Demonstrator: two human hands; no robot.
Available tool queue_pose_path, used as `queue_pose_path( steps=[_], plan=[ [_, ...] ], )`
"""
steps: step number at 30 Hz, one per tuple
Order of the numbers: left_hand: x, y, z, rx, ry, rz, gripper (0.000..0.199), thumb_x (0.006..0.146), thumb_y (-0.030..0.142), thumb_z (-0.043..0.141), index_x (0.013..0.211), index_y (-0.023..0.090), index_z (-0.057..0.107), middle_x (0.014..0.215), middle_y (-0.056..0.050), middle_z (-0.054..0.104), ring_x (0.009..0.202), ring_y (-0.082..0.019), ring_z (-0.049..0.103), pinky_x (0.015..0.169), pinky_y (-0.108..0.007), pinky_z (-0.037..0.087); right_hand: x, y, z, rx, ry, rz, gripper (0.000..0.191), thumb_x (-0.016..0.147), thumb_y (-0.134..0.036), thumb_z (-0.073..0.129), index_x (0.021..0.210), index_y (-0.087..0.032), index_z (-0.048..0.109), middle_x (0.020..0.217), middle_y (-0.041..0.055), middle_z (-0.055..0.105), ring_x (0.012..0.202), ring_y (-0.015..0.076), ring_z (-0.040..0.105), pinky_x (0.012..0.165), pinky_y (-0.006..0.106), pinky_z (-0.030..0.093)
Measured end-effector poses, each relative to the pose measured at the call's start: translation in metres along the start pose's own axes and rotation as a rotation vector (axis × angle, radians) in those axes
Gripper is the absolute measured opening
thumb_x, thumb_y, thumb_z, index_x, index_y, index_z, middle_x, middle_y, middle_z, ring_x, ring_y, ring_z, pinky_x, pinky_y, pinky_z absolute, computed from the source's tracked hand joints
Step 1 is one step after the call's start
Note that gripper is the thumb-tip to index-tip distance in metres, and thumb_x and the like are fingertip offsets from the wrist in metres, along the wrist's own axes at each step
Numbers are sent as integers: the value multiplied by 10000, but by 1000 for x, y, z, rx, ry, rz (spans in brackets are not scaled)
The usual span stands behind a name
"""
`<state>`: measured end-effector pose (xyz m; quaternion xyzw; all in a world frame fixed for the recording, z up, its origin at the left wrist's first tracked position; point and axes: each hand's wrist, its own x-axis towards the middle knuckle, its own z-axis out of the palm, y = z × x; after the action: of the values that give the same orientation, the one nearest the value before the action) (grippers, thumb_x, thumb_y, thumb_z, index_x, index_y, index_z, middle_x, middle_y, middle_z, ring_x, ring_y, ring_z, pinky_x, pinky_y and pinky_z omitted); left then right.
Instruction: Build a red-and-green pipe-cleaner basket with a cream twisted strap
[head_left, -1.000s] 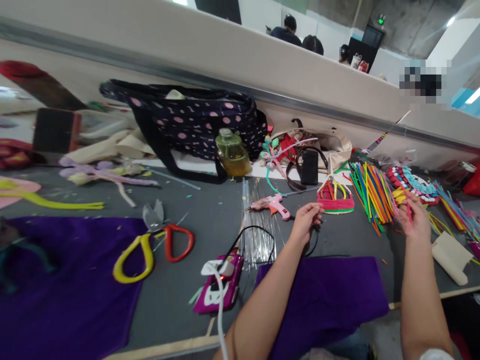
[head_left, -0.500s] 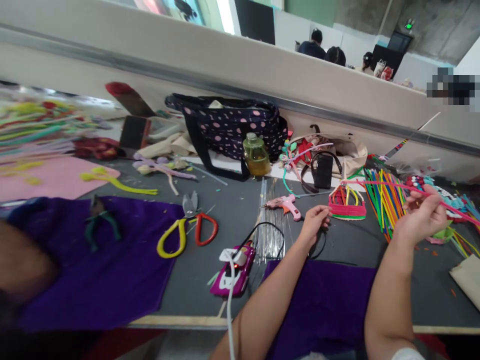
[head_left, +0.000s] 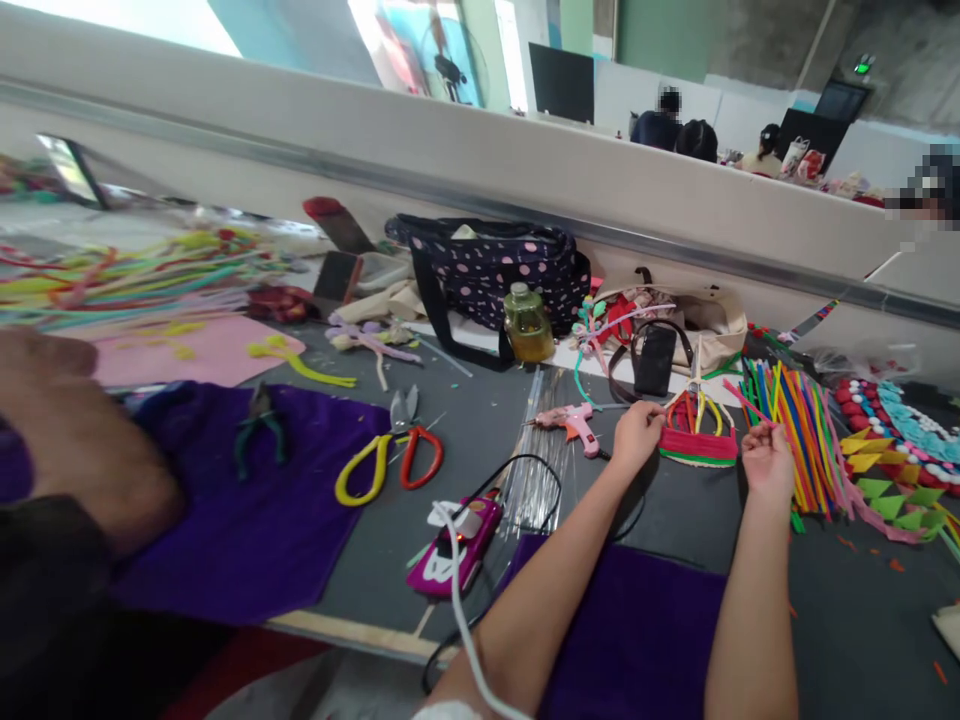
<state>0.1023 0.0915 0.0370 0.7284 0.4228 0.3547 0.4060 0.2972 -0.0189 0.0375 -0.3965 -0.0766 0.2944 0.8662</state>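
Observation:
A small basket-like piece (head_left: pixel 697 447) sits on the dark table in front of me, with a pink band above a green one. Red, yellow and pale loops rise above its bands. My left hand (head_left: pixel 637 440) has its fingers pinched at the piece's left end; the fingertips are partly hidden. Close to the right end is my right hand (head_left: pixel 769 462), palm side turned up, its fingers closed on a pink pipe cleaner (head_left: pixel 744 400) that sticks out to the upper left. Below my forearms lies a purple cloth (head_left: pixel 637 620).
A pink glue gun (head_left: pixel 576 424) lies left of my left hand, beside clear sticks (head_left: pixel 529 480). Further left are scissors (head_left: pixel 390 460) and pliers (head_left: pixel 260 430), near another person's arm (head_left: pixel 90 440). Coloured pipe cleaners (head_left: pixel 799 430) lie on the right; a bag (head_left: pixel 487 270) stands behind.
My right hand has come down and left, from well right of the piece to close beside it, bringing the pink pipe cleaner along. My left hand stays at the piece's left end. The view has shifted.

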Motion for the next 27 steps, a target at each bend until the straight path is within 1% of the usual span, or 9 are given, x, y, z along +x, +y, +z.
queue_pose_path(
  steps=[2,6,9,12,15,18,22,24,27],
  plan=[
    [7,8,11,216,-33,58,172,799,185,531,839,196,698,870,-57,670,764,-171,572,699,-280,412,1,0,-2,26,20,-19,262,775,-350,706,696,-189,514,586,-62,561,523,66,562,424,160,413],
    [15,21,36,319,-55,82,176,819,230,534,749,197,691,844,-71,649,874,-211,553,767,-307,407,1,-4,-4,102,51,-46,239,784,-329,702,714,-182,526,637,-47,598,541,52,560,431,143,416],
    [20,28,49,489,-89,126,232,848,331,522,791,182,690,899,-100,642,929,-237,530,773,-323,414,-2,-10,-3,158,43,-49,251,762,-331,725,741,-180,525,648,-58,588,535,34,537,442,127,414],
    [26,33,57,641,-126,174,296,846,398,526,841,153,692,938,-136,645,965,-266,518,785,-346,419,-7,-17,0,228,-40,-20,265,731,-317,751,776,-181,528,619,-83,533,470,16,461,403,115,364],
    [30,35,62,677,-137,184,250,831,334,536,821,139,691,937,-143,658,958,-275,526,773,-355,420,-12,-22,5,266,-143,32,264,718,-301,755,803,-180,537,566,-108,449,427,14,391,375,117,317],
    [31,35,64,660,-134,162,173,803,241,542,783,146,685,924,-126,670,923,-255,544,742,-332,417,-16,-23,11,194,-131,33,258,716,-317,744,809,-177,548,557,-104,446,446,22,410,399,121,342],
    [25,39,56,540,-86,102,159,809,229,537,726,183,665,862,-70,682,856,-204,567,689,-283,403,-22,-29,16,29,-68,6,271,698,-345,744,808,-177,561,581,-80,502,505,49,505,438,137,411],
    [19,46,48,449,-35,69,153,811,243,546,710,199,653,811,-39,681,826,-184,579,656,-264,387,-26,-36,17,-8,-120,22,274,692,-356,745,800,-181,564,586,-82,500,445,38,464,366,123,343],
    [8,59,32,345,25,65,185,832,300,546,697,213,639,733,1,669,717,-151,583,614,-252,360,-35,-53,20,-44,-221,60,265,698,-365,737,804,-177,582,615,-82,515,342,-3,309,290,116,184]
  ],
)
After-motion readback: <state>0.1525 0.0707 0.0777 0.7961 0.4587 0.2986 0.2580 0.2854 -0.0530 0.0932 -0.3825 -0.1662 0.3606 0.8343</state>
